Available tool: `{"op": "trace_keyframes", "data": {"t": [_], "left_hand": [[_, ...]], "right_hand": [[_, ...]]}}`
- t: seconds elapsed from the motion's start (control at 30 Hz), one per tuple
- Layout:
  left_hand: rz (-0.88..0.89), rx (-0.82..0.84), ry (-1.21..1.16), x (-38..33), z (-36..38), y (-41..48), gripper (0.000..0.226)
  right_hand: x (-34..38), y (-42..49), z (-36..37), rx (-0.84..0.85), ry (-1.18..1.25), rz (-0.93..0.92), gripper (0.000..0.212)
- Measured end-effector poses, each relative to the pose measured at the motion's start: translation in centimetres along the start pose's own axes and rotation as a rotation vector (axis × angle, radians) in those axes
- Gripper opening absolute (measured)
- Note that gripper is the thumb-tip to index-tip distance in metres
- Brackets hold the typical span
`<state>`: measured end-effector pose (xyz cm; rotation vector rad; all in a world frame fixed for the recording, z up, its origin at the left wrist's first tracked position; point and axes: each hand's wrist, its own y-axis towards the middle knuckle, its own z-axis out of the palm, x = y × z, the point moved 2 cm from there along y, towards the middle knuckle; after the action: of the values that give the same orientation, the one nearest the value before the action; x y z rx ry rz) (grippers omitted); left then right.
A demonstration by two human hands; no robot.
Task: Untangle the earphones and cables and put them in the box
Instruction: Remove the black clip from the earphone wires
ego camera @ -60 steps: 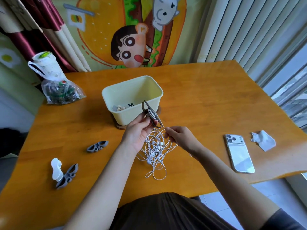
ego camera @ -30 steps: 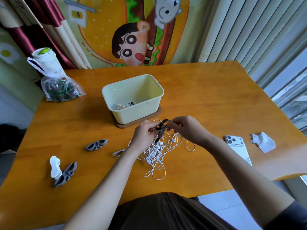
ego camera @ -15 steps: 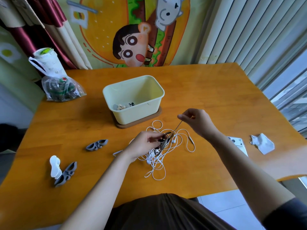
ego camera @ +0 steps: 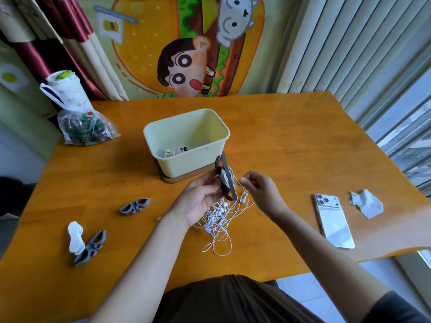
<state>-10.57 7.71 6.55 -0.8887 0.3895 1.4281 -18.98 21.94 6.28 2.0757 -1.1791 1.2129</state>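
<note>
My left hand (ego camera: pixel 200 197) grips a dark grey cable winder (ego camera: pixel 225 180), held upright just in front of the cream box (ego camera: pixel 186 141), with white cable wrapped round its middle. My right hand (ego camera: pixel 258 190) pinches the white cable right beside the winder. Below both hands a tangle of white earphones (ego camera: pixel 218 220) hangs down and lies on the wooden table (ego camera: pixel 291 148), one loop trailing toward me. The box stands on a brown base and holds a few small items at its bottom.
Two more grey winders (ego camera: pixel 134 206) (ego camera: pixel 91 248) and a white one (ego camera: pixel 75 237) lie at the left. A white phone (ego camera: pixel 333 221) and crumpled tissue (ego camera: pixel 366 203) lie at the right. A plastic bag with a cup (ego camera: pixel 77 117) sits at the back left corner.
My left hand has raised the winder from near the table up to the box front. My right hand, which had pulled the cable out to the right, has come back beside the winder.
</note>
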Motion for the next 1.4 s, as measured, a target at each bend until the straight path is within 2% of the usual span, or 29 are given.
{"op": "trace_keyframes", "data": {"t": [0.27, 0.4, 0.57, 0.8, 1.2, 1.3, 1.4], "left_hand": [[0.063, -0.162, -0.162, 0.1, 0.3, 0.6, 0.033], [0.060, -0.258, -0.166, 0.6, -0.2, 0.9, 0.032], [0.147, -0.370, -0.045, 0.9, -0.4, 1.2, 0.038], [0.276, -0.436, 0.396, 0.9, -0.6, 1.4, 0.026], [0.202, -0.522, 0.173, 1.0, -0.6, 1.3, 0.025], [0.255, -0.518, 0.337, 1.3, -0.7, 1.3, 0.030], [0.383, -0.427, 0.852, 0.9, -0.7, 1.3, 0.029]], "right_hand": [[0.8, -1.1, 1.9, 0.082, -0.055, 0.004, 0.014], [0.9, -1.5, 2.5, 0.088, -0.097, 0.011, 0.014], [1.2, -2.0, 2.8, 0.090, -0.135, 0.004, 0.013], [1.4, -2.6, 2.9, 0.130, -0.207, -0.030, 0.020], [2.4, -2.8, 1.9, 0.071, -0.263, -0.113, 0.018], [2.8, -2.9, 2.0, 0.085, -0.268, -0.134, 0.018], [3.2, -2.9, 1.6, 0.065, -0.255, -0.136, 0.017]]}}
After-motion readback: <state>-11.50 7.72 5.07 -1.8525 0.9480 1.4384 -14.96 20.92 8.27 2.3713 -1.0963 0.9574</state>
